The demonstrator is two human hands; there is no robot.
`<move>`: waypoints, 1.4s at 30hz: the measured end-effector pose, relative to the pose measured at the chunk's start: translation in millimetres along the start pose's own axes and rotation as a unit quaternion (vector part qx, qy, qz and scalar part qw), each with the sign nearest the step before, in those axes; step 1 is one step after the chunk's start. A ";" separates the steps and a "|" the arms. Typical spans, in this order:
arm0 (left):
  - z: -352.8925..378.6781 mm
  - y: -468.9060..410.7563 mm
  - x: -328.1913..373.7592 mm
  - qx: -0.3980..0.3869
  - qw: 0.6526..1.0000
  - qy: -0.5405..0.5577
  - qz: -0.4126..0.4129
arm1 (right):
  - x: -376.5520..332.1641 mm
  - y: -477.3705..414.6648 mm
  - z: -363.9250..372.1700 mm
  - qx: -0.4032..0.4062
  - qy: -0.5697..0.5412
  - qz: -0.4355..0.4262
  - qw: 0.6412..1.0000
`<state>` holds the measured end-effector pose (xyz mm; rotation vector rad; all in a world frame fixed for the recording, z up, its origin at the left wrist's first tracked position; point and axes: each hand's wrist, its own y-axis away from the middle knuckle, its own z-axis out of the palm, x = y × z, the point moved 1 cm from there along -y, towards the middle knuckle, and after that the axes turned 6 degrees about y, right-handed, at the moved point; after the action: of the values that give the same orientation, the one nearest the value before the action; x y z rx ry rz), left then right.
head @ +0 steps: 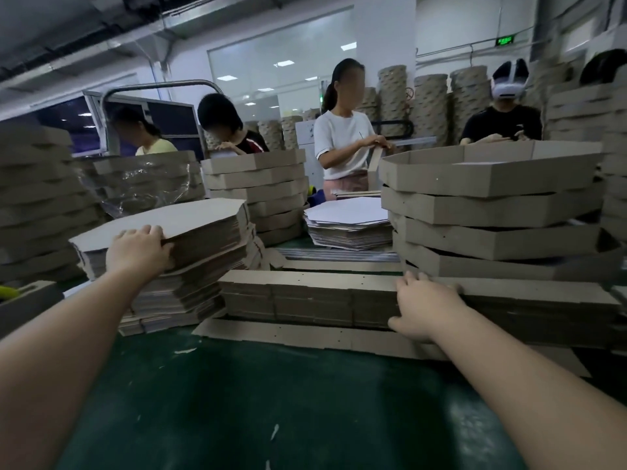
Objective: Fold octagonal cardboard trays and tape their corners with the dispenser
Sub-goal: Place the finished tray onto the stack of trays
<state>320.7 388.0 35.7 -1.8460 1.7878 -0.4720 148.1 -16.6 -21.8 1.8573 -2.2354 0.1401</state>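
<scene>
A tall stack of flat octagonal cardboard sheets [190,232] stands at the left on the green table [271,401]. My left hand [139,249] grips the near edge of the top sheets, fingers over the top. In front at the centre lies a low stack of long cardboard strips [305,293]. My right hand [424,305] holds the top strips, fingers over the upper edge and thumb down the front face. One loose strip [288,335] lies flat before that stack. No tape dispenser is in view.
Folded octagonal trays [492,212] are piled high at the right, more piles at the left [37,198] and centre back [258,184]. A stack of white sheets [349,222] lies behind the strips. Several people work across the table.
</scene>
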 end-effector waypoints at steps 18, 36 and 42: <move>-90.5 75.6 43.9 0.050 0.945 -0.138 0.293 | -1.1 12.7 -5.6 0.024 -0.106 -0.039 0.993; -211.1 293.3 99.3 0.030 0.785 0.198 0.586 | -1.6 234.8 -30.4 0.189 -0.893 0.083 0.401; -184.9 249.5 88.3 -0.068 0.927 0.325 0.172 | 28.0 308.7 6.0 0.215 -0.898 0.061 0.379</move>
<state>16.8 279.4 28.2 -1.4965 2.5782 -0.9157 -159.4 14.4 1.8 2.0610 -3.3269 -3.0033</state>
